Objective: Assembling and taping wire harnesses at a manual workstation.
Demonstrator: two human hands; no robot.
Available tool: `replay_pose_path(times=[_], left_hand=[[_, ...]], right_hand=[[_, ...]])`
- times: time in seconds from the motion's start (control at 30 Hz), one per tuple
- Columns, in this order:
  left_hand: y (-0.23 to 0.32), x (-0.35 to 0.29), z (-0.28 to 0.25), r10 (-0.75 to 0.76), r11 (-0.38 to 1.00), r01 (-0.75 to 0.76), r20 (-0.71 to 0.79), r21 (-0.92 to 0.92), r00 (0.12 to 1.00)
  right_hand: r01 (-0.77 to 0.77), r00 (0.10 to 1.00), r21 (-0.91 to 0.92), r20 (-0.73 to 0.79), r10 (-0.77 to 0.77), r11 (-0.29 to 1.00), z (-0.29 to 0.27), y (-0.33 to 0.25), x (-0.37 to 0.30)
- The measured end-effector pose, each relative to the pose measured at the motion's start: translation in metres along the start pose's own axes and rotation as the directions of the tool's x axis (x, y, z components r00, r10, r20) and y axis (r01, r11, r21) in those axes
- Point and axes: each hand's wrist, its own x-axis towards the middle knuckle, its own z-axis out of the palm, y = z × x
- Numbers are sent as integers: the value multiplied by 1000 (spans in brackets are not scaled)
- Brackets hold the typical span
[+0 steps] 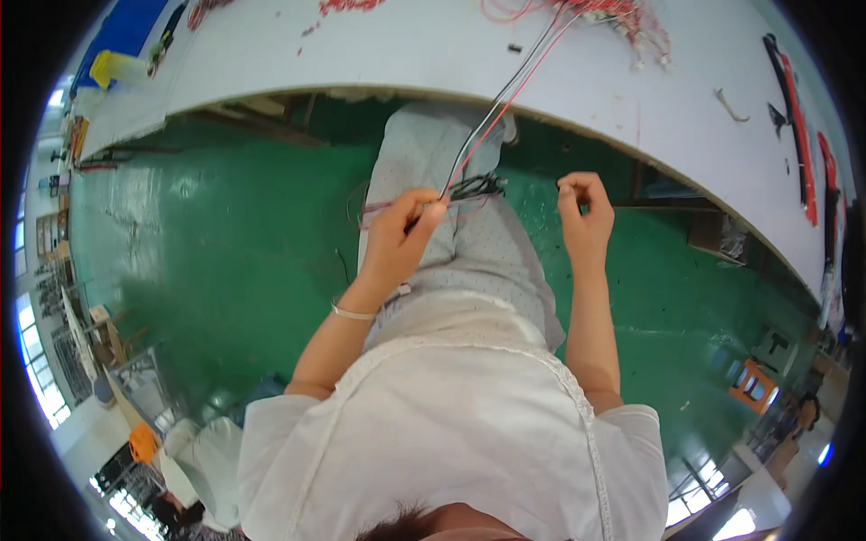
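Left hand [406, 233] pinching black and red wires [494, 110] above a grey-trousered lap [492, 248], right hand [588, 216] raised and curled, cannot tell if gripping anything, dark wire bundle [474, 187] across the lap, pinched wires running over a white table [388, 56], red wire tangle [624, 16] beyond.

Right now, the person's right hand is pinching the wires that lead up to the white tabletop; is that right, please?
Not quite: the head view shows the left hand pinching the wires that lead up to the white tabletop; the right hand is apart from them.
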Motion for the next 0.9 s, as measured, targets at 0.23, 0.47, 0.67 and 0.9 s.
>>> replay_pose_path(times=[0.23, 0.47, 0.67, 0.9], left_hand=[[-5, 12, -48, 538, 718, -298, -229, 630, 812], [23, 9, -45, 280, 879, -290, 85, 379, 956], [59, 12, -32, 477, 784, -515, 194, 346, 857], [39, -51, -64, 321, 826, -362, 167, 433, 932]], right_hand=[[297, 744, -701, -255, -617, 648, -96, -42, 93], [268, 820, -901, 28, -571, 342, -170, 12, 204], [-24, 996, -250, 76, 45, 968, -68, -81, 115], [-458, 857, 882, 471, 210, -109, 84, -67, 101]])
